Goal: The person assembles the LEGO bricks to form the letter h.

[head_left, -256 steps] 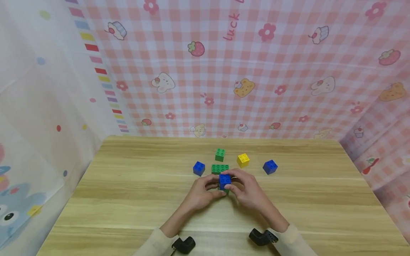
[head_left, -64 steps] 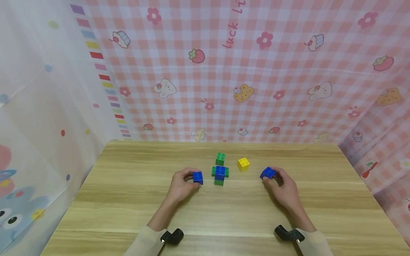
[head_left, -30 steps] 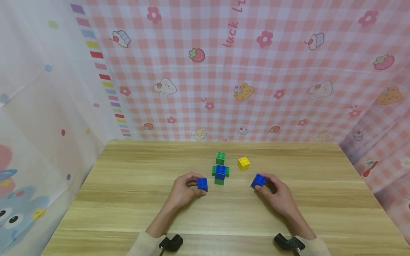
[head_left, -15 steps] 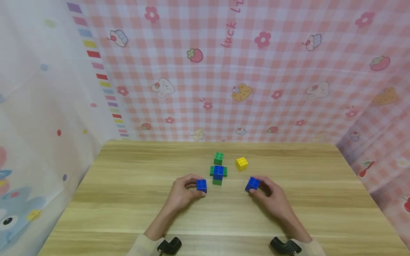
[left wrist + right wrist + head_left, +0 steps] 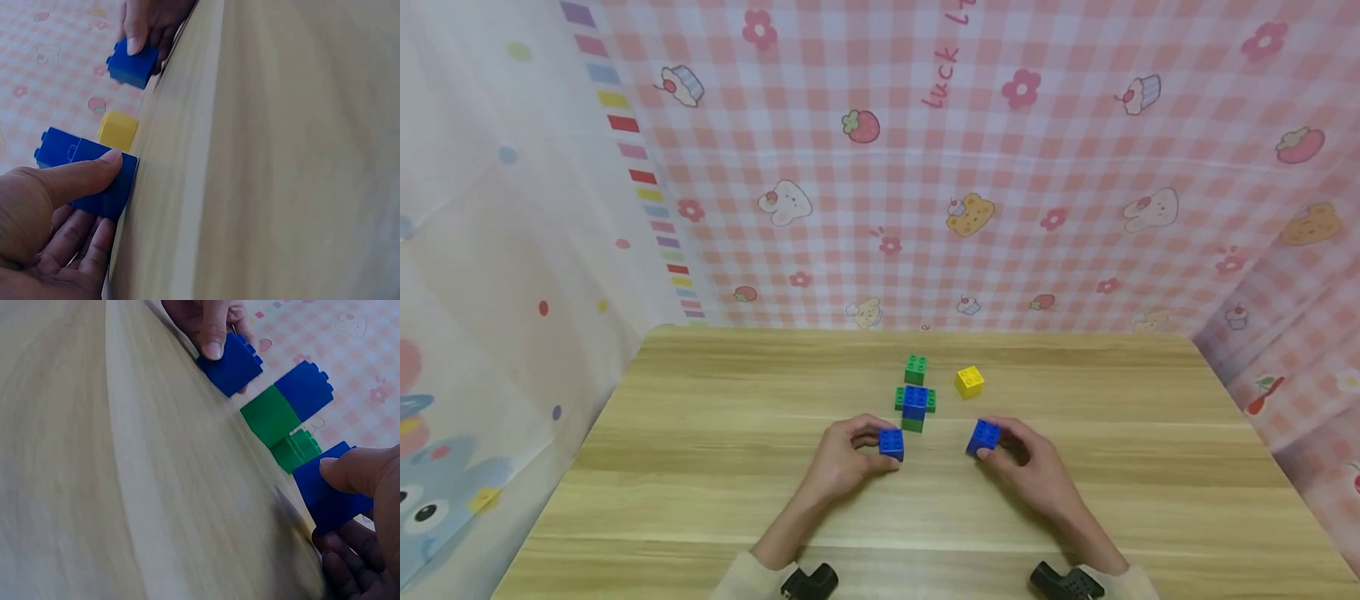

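My left hand [image 5: 844, 462] pinches a blue building brick [image 5: 891, 445] between thumb and fingers, just in front and left of a small stack. In my right hand [image 5: 1033, 468] is a second blue brick [image 5: 983, 437], turned at an angle, to the right of the stack. The stack has a blue brick [image 5: 914, 402] on top of a green brick [image 5: 270, 417]. Right behind it lies a longer green brick [image 5: 931, 401], mostly hidden in the head view. Whether the held bricks touch the table, I cannot tell.
A small green brick [image 5: 915, 369] stands behind the stack. To its right sits a yellow brick [image 5: 970, 382]. The wooden table [image 5: 700, 433] ends at a pink checked cloth [image 5: 865, 208] at the back.
Earliest, both hands gripped the blue brick now on the stack. Later each hand held one of the outer blue bricks. Both have since moved inward and toward the near edge, bricks in hand.
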### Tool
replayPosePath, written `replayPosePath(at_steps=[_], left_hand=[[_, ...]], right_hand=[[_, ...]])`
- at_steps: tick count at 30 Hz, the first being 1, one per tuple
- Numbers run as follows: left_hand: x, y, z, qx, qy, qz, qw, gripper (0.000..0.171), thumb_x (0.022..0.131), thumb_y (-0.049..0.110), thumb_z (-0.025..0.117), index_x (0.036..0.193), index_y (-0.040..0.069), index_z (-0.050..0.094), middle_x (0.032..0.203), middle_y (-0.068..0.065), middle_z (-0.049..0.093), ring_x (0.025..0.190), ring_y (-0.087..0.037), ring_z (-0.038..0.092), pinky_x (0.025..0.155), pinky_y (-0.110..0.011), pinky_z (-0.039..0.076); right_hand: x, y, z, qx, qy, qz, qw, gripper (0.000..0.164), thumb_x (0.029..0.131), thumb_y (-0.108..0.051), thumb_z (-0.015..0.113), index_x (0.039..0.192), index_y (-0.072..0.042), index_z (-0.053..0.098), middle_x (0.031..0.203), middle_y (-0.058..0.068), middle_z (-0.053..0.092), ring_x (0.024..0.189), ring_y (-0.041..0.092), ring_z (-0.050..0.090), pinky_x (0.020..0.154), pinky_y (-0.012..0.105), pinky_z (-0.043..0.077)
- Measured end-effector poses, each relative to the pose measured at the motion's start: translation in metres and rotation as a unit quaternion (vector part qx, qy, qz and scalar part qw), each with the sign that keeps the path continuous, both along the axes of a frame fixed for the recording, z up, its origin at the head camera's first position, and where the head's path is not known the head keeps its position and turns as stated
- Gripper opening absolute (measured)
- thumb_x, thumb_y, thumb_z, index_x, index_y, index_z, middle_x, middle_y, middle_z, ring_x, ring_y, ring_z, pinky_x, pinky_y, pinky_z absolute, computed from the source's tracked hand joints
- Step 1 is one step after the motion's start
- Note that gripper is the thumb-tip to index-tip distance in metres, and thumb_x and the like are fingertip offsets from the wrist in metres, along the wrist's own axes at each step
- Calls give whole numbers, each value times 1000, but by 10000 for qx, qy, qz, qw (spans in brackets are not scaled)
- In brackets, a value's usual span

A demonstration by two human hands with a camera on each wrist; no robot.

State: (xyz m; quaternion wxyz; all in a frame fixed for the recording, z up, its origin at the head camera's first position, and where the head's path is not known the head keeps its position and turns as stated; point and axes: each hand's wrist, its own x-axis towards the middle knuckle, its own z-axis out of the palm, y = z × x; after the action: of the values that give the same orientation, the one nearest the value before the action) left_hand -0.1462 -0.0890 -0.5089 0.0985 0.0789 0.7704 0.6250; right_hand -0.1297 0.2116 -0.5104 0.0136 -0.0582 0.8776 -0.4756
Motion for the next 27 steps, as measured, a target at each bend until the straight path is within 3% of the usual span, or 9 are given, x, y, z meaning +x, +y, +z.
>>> replayPosePath(at_steps=[9,19,27], left_hand=[[5,11,1,-118,-32,-180,9998,41,75,3,89,113,11,74,110,-7,77,100,-19,72,90,-26,62],[9,18,2,-174,-16,-222,9996,41,75,3,90,112,15,76,110,-4,77,100,-18,72,91,-26,61],[10,24,0,-129,58,-298,9995,41,74,3,90,111,15,76,111,-5,77,101,-18,72,93,-29,62]], right_hand=[[4,-17,6,-228,-143,261,9993,41,93,-22,77,133,-25,66,129,3,69,113,19,66,99,28,56],[6,-30,13,-384,-456,424,9973,42,93,-19,76,133,-26,65,129,1,68,116,20,67,104,41,57],[4,-36,19,-496,-495,597,9958,41,95,-19,75,134,-24,64,130,1,67,121,23,65,108,38,55]])
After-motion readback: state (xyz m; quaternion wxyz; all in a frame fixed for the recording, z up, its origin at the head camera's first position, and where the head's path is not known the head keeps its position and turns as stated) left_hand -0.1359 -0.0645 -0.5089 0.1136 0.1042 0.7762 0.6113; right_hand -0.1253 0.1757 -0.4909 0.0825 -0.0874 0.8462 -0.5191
